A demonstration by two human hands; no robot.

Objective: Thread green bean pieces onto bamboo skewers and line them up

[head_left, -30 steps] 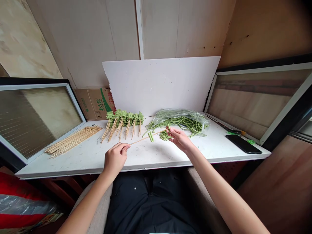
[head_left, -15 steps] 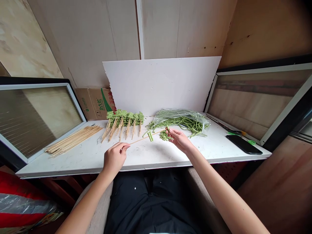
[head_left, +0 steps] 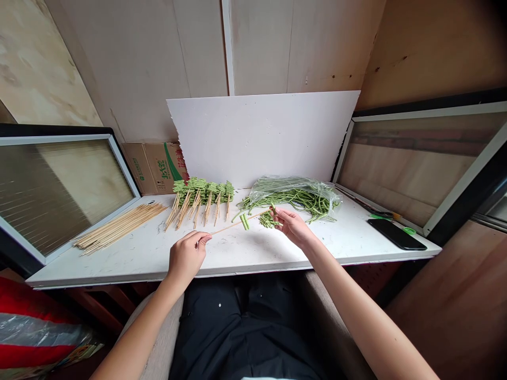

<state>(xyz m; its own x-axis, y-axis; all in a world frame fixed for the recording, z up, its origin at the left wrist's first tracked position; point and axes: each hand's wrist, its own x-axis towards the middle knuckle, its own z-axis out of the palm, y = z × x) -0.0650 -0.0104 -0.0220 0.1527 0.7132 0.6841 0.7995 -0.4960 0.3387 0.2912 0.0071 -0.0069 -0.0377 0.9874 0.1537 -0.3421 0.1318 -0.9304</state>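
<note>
My left hand (head_left: 187,256) is closed around the lower end of a thin wooden skewer (head_left: 226,228), which slants up to the right above the table. Two short green bean pieces (head_left: 245,221) sit side by side on the skewer, past its middle. At the skewer's far end, my right hand (head_left: 291,225) pinches another bean piece (head_left: 273,208) against the tip. Beneath the right hand lies a small heap of cut bean pieces (head_left: 268,220). Behind it, long green beans (head_left: 297,199) spill from a clear plastic bag (head_left: 285,184).
Bean-loaded skewers (head_left: 203,192) are stacked at the back left of the white table (head_left: 253,253). Bare skewers (head_left: 121,227) lie farther left, near a cardboard box (head_left: 156,169). A black phone (head_left: 396,234) rests at the right, below scissors (head_left: 386,215). Framed glass panels flank both sides.
Almost nothing differs. Both hands keep their places on the skewer, and the bean piece at the tip has shifted very slightly.
</note>
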